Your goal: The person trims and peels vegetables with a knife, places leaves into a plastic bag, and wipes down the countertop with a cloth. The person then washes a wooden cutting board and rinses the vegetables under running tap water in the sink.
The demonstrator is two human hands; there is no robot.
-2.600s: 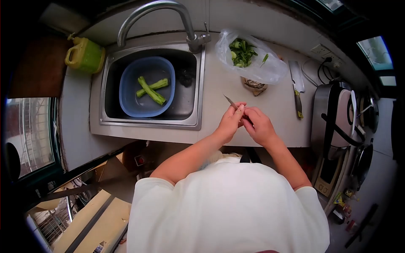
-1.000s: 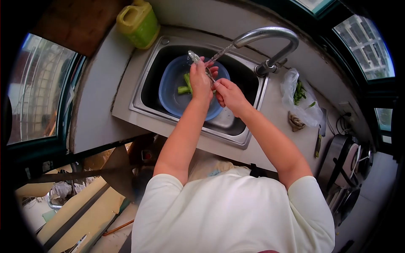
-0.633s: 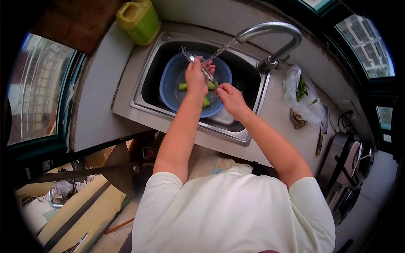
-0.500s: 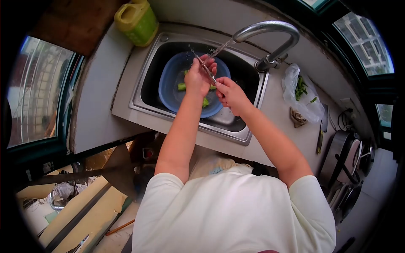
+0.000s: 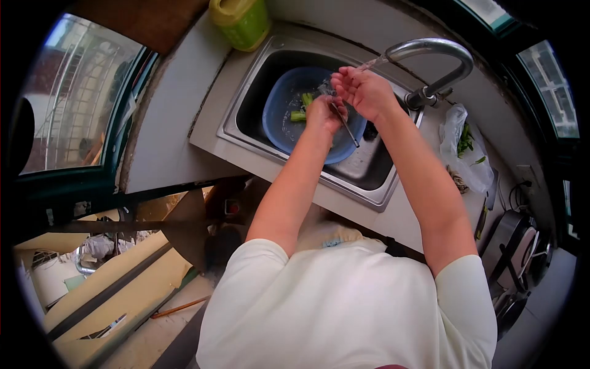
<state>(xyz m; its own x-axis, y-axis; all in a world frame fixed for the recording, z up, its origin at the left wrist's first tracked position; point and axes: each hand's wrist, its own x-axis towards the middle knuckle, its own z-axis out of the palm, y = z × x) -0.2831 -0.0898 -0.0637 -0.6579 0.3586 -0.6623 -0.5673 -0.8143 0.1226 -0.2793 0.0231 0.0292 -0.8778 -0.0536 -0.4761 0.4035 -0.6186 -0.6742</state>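
A slim metal utensil (image 5: 348,128), its exact kind unclear, is held in my left hand (image 5: 324,113) above the blue basin (image 5: 271,126). It slants down toward me from between the closed fingers. My right hand (image 5: 367,91) is open and empty, palm turned up with loosely curled fingers, under the water from the faucet (image 5: 458,56). Water splashes off it toward the left hand. Green vegetable pieces (image 5: 298,115) lie in the water in the basin, left of my left hand. The basin sits in a steel sink (image 5: 384,195).
A green plastic jug (image 5: 244,26) stands at the sink's back left corner. To the right on the counter are a plastic bag (image 5: 458,126) with green leaves, a crumpled brownish thing (image 5: 456,179) and a knife (image 5: 482,220). Black-handled cookware (image 5: 513,246) stands farther right.
My right hand has let go of the utensil and moved up under the stream, opening. The utensil stays in my left hand, its near end now free. The view has shifted slightly.
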